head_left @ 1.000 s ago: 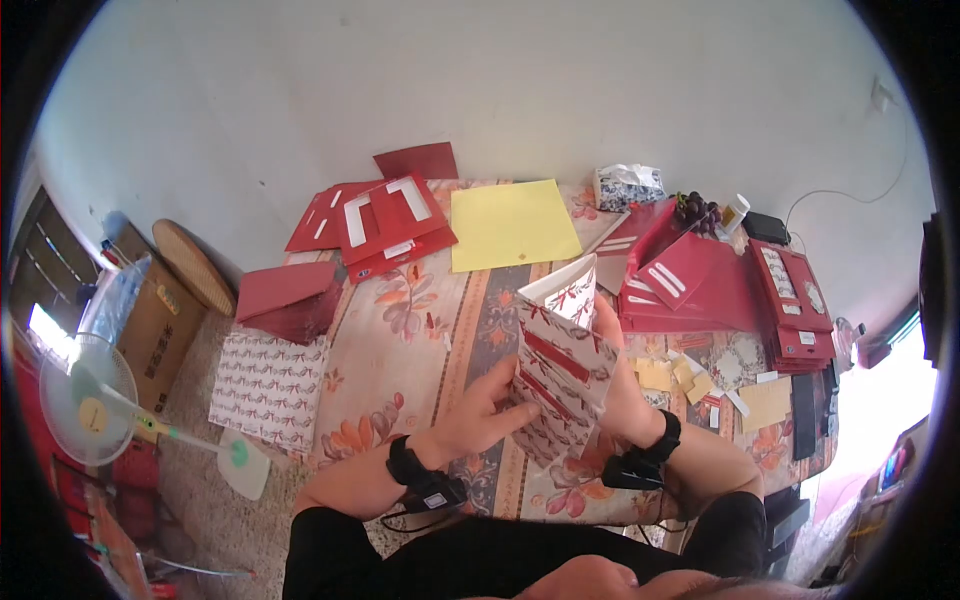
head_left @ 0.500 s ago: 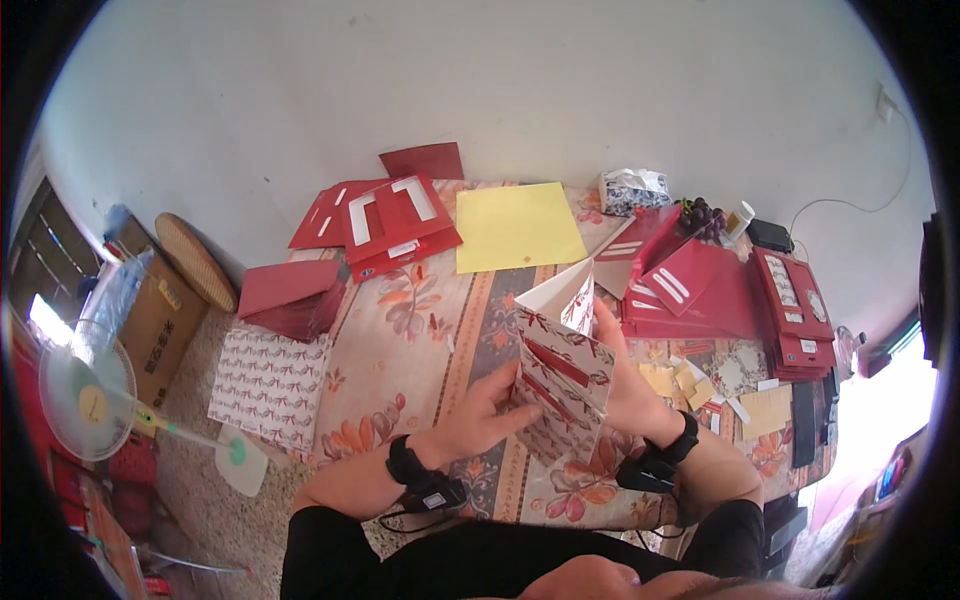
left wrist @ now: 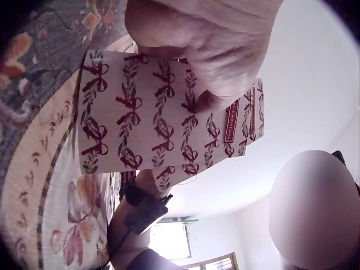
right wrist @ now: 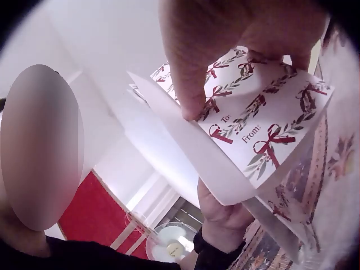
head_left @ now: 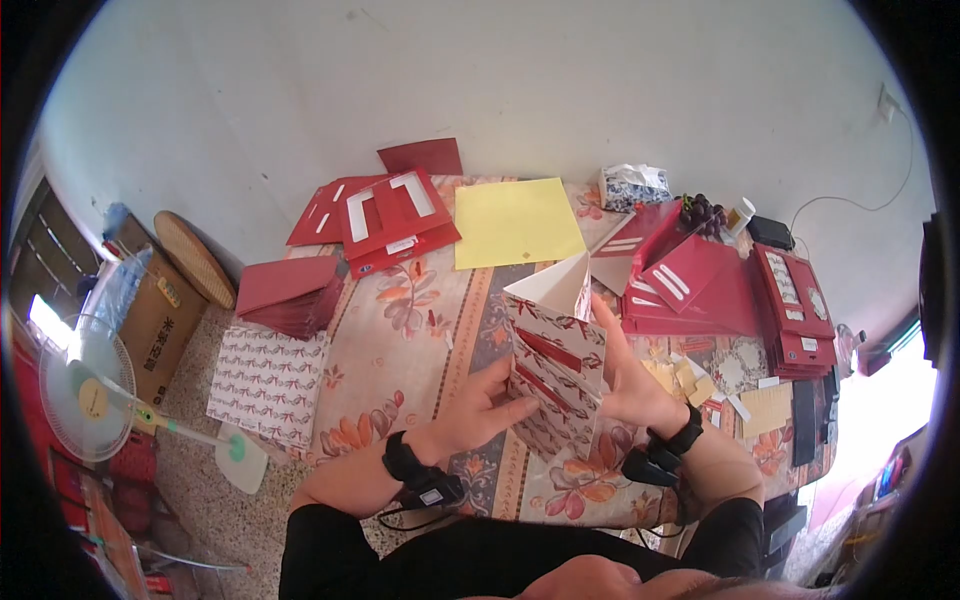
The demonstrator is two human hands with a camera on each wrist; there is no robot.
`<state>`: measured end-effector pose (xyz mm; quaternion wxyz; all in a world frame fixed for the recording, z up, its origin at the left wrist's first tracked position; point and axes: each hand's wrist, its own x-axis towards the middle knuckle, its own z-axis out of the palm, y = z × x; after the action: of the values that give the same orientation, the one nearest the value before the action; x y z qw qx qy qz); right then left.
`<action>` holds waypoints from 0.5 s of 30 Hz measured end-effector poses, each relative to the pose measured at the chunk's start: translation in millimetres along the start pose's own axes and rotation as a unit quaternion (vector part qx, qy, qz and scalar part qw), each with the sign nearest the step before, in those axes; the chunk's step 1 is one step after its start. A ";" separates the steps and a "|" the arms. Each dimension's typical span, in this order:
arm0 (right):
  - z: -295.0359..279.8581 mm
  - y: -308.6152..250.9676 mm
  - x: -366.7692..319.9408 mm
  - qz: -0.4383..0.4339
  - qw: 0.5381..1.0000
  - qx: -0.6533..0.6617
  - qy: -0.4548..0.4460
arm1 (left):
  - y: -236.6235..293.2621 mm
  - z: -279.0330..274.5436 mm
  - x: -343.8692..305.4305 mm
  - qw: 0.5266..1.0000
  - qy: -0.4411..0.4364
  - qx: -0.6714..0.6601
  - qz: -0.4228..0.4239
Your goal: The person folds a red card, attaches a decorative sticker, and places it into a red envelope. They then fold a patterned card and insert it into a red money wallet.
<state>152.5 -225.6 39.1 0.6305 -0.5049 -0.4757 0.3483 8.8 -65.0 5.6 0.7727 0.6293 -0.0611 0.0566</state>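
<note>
Both hands hold a folded Christmas card (head_left: 560,385), printed with leafy sprigs and red bows, upright above the table. My left hand (head_left: 480,408) pinches its left side, with the thumb (left wrist: 216,101) across the patterned face near a red label. On the other side, my right hand (head_left: 640,385) grips the card, its thumb (right wrist: 192,104) on the panel printed "To:" and "From:". White inner faces show at the top, where the folds spread apart. Some of the left hand's fingers are hidden behind the card.
A yellow sheet (head_left: 520,225) lies toward the wall. Red folders (head_left: 400,220) and a stack of dark red card (head_left: 285,295) are at left, above patterned sheets (head_left: 265,385). More red folders (head_left: 700,290), tan paper pieces (head_left: 765,412) and a tissue pack (head_left: 635,188) occupy the right.
The card has shifted slightly left and its top folds have spread wider, showing more white inside. The right hand has turned a little and its fingers look straighter.
</note>
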 end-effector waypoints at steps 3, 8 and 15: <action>-0.7 -4.2 1.9 -0.029 0.999 0.016 -0.014 | -0.4 -1.7 -0.7 1.000 0.009 -0.013 -0.008; -0.2 -1.5 0.6 -0.035 0.999 0.024 -0.016 | -1.2 -4.5 -1.1 1.000 0.006 0.002 0.001; 1.0 -1.0 -0.5 -0.006 0.990 0.139 0.022 | -0.1 -6.4 -0.7 1.000 0.019 -0.017 0.003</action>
<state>151.3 -225.9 40.1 0.7073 -0.4168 -0.4114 0.3960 8.3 -58.7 4.0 0.7840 0.6149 -0.0489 0.0697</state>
